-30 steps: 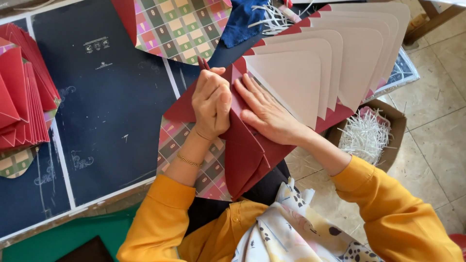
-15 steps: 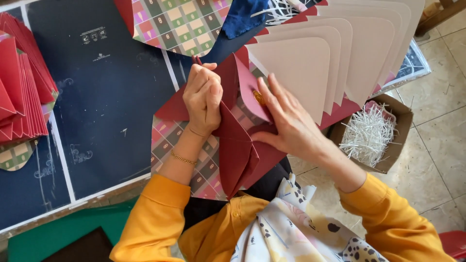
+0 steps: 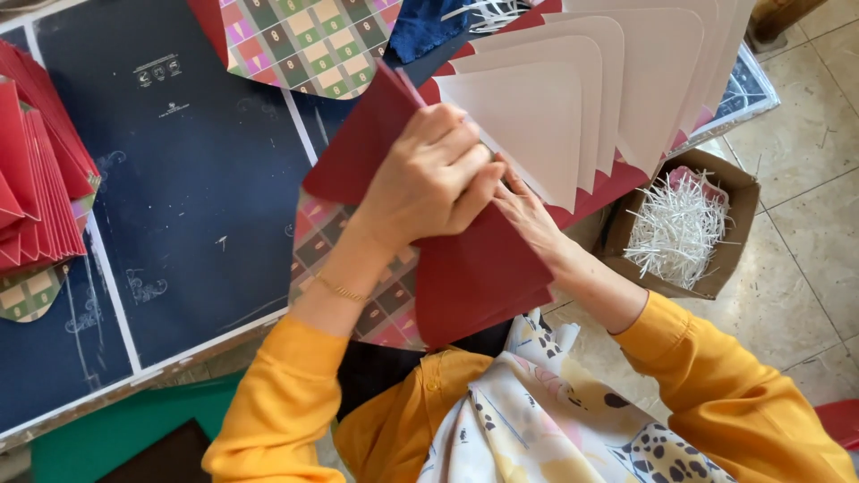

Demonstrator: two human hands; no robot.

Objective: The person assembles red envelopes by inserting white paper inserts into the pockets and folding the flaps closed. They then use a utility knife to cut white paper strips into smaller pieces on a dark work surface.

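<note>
Far left: a fanned stack of red folded cards, resting on the dark blue sheet that covers the table. Under the stack's near end, a checkered patterned piece. At the far edge, middle: another checkered patterned sheet, lying flat.

Centre: the red folded card, held up above the table edge, a checkered side showing beneath it at its left. Left hand laid over the card's upper part, fingers curled close together and pressing on the fold, a thin bracelet at the wrist. Right hand just beside it, touching, mostly tucked under the left hand's fingers; fingers narrow and flat against the card, grip not fully visible.

Right of the hands: a fan of cream-faced cards with pointed ends and red edges. Farther right, on the tiled floor: an open cardboard box with white paper shreds inside.
</note>
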